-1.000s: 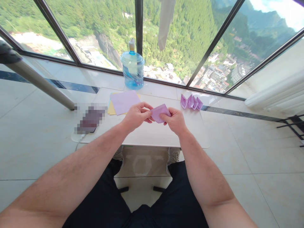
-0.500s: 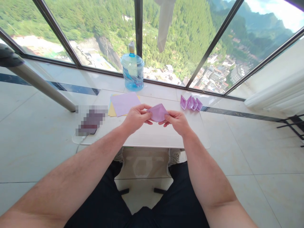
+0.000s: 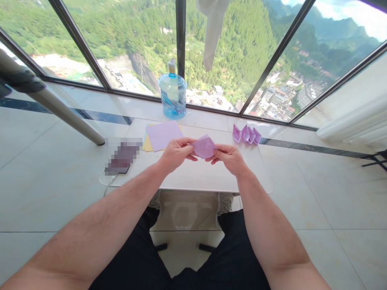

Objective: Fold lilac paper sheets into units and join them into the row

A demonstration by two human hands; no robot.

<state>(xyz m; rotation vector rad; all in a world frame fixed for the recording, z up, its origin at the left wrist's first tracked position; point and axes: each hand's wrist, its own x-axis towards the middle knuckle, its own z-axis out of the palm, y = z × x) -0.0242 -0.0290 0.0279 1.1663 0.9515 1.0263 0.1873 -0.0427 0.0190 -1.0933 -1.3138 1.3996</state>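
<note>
A folded piece of purple paper is held up between my two hands, above the white table. My left hand pinches its left edge, thumb on top and fingers beneath. On the opposite side my right hand grips the right corner the same way. Behind my left hand lies a stack of square paper sheets, purple on top with yellow showing under it. Several folded purple paper shapes stand in a row at the table's back right.
A blue water jug stands behind the table by the window. At the table's left lies a blurred-out phone with a white cable. A pale pole slants down on the left. White curtain hangs at the right.
The whole view has shifted slightly, so things appear a little lower and farther right. The folded paper has turned slightly in my hands, which both keep hold of it.
</note>
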